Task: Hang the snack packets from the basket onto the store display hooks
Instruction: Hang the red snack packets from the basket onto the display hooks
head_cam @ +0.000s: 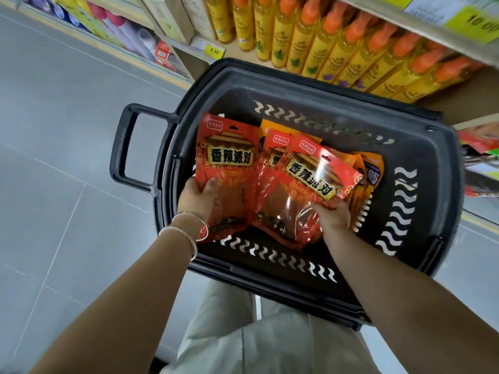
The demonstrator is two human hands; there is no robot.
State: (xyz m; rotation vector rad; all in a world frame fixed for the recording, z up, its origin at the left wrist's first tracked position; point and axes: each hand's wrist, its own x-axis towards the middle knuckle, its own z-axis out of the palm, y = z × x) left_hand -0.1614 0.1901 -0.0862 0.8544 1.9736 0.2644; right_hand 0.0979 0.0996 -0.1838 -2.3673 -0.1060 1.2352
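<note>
A black plastic basket (421, 147) stands on the floor in front of me, with a loop handle on its left side. Inside lie several red snack packets with yellow lettering and clear windows. My left hand (198, 198) grips the lower edge of the left red packet (229, 157). My right hand (333, 215) holds the lower right corner of another red packet (310, 182), which is tilted and overlaps a third one. Orange packets (370, 171) stand along the basket's right side, partly hidden. No display hooks are in view.
A shelf of yellow bottles with orange caps (337, 47) runs behind the basket. Yellow price tags (214, 51) sit on the shelf edges. Grey tiled floor (67, 157) spreads to the left. More packaged goods (480, 147) show at the right edge.
</note>
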